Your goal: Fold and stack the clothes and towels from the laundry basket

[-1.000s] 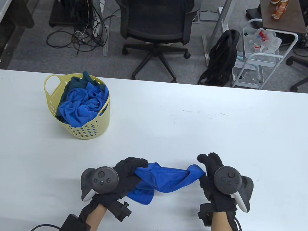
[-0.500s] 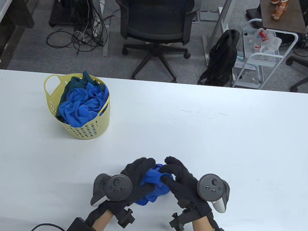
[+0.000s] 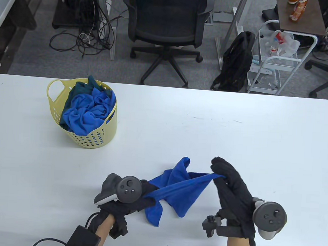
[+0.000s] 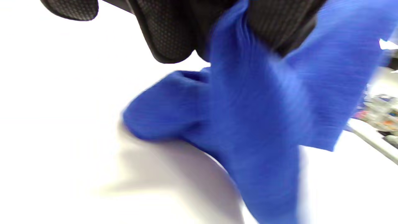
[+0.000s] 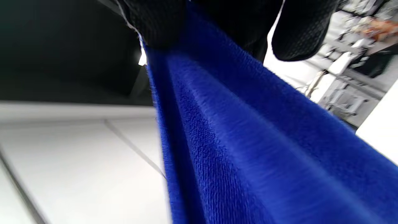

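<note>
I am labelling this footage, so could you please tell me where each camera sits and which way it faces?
Table view: overhead, facing down at the white table, yellow basket and both hands.
Left wrist view: under the left hand, facing the table; fingers grip the blue towel.
Right wrist view: under the right hand, along the stretched towel; fingers show.
All three share the towel.

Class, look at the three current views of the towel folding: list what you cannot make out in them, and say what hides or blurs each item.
- Left hand fingers: table view, hidden under the tracker and the blue towel.
- Towel's weave in the left wrist view: motion blur.
- Lower contents of the yellow laundry basket: table view, covered by the blue cloths on top.
- Right wrist view: the towel fills the frame and blocks most of the table.
</note>
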The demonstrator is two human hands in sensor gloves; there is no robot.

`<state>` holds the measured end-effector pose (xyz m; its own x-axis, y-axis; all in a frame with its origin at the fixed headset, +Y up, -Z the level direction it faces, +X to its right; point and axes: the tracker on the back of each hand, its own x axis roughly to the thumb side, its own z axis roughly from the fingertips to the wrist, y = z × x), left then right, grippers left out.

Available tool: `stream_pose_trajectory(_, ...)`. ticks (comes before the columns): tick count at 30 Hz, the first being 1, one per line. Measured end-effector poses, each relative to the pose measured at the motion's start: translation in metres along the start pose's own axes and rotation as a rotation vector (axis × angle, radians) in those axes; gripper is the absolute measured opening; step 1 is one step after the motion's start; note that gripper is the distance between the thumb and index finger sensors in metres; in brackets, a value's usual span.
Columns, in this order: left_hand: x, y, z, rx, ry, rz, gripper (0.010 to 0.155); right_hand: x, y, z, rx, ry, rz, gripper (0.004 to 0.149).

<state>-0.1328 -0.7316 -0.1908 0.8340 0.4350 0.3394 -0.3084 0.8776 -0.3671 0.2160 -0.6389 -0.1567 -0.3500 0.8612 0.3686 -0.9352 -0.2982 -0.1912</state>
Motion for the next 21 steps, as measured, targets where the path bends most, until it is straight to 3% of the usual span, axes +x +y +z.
stream_pose_trajectory(3,-0.015,0.007,0.002,0.102,0.059,0.099,0.052,-0.011,-0.011,-0.001,-0.078,0.051,0.063,0.039)
stream_pose_trajectory(5,-0.021,0.013,0.004,0.138,0.019,0.223,0.050,-0.016,-0.010,-0.001,-0.085,0.080,0.077,0.039)
stream_pose_trajectory(8,-0.036,0.017,0.006,0.127,-0.033,0.465,0.051,-0.023,-0.009,-0.002,-0.077,0.142,0.044,0.040)
stream_pose_trajectory(10,-0.046,0.018,0.006,0.129,-0.026,0.525,0.051,-0.029,-0.010,-0.003,-0.087,0.179,0.088,0.040)
stream_pose_trajectory(14,-0.049,0.022,0.008,0.133,0.003,0.424,0.049,-0.043,-0.008,-0.002,-0.089,0.270,0.237,0.040)
stream_pose_trajectory(15,-0.048,0.022,0.008,0.101,-0.018,0.415,0.052,-0.045,-0.007,-0.002,-0.083,0.291,0.255,0.040)
stream_pose_trajectory(18,-0.040,0.022,0.006,-0.047,-0.112,0.350,0.085,-0.053,-0.007,-0.002,-0.088,0.343,0.348,0.040)
stream_pose_trajectory(19,-0.037,0.022,0.005,-0.124,-0.125,0.290,0.087,-0.056,-0.009,-0.002,-0.096,0.356,0.372,0.040)
stream_pose_trajectory(21,-0.033,0.022,0.005,-0.165,-0.071,0.177,0.084,-0.059,-0.014,-0.001,-0.117,0.376,0.378,0.039)
